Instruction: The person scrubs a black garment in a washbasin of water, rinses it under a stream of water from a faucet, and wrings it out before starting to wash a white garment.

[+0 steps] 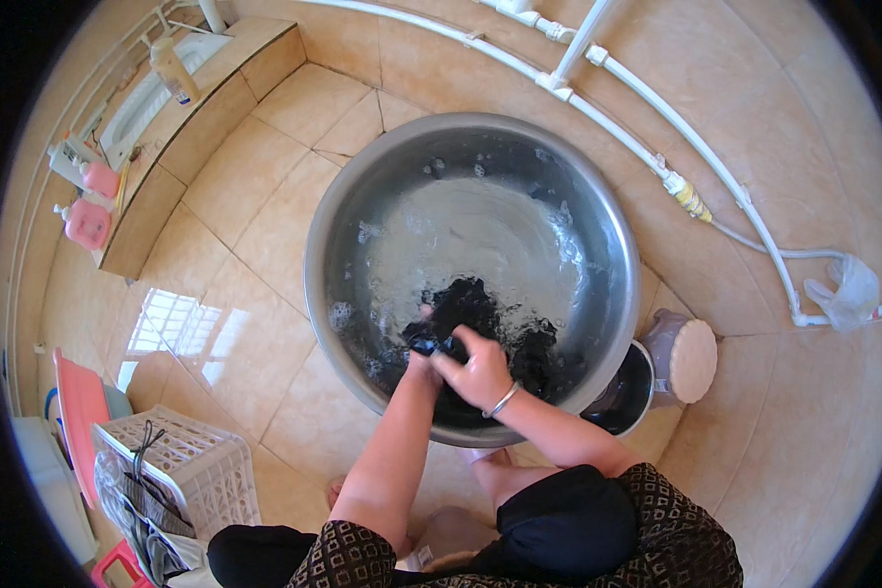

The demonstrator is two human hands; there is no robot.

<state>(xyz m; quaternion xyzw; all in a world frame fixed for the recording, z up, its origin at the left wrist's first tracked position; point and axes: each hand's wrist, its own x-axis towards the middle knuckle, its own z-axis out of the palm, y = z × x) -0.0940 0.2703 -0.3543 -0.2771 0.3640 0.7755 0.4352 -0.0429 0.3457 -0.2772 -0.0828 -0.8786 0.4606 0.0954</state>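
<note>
A large round metal basin (323, 287) stands on the floor before me, holding water with patches of foam. Black wet cloth (467, 301) lies bunched in its near half, partly under the surface. My left hand (425, 364) is in the basin with this cloth bunched over it; most of its fingers are hidden. From the right, my right hand (481, 367) reaches across and grips the cloth at the left hand, thumb and forefinger on either side of a fold. A silver bracelet (502, 400) circles the right wrist.
A dark pot (636, 389) and a stool with a scalloped seat (693, 361) stand right of the basin. White pipes (632, 88) run along the wall. At left are a white plastic basket (217, 470), a pink basin (81, 419) and a tiled ledge (147, 213) with bottles.
</note>
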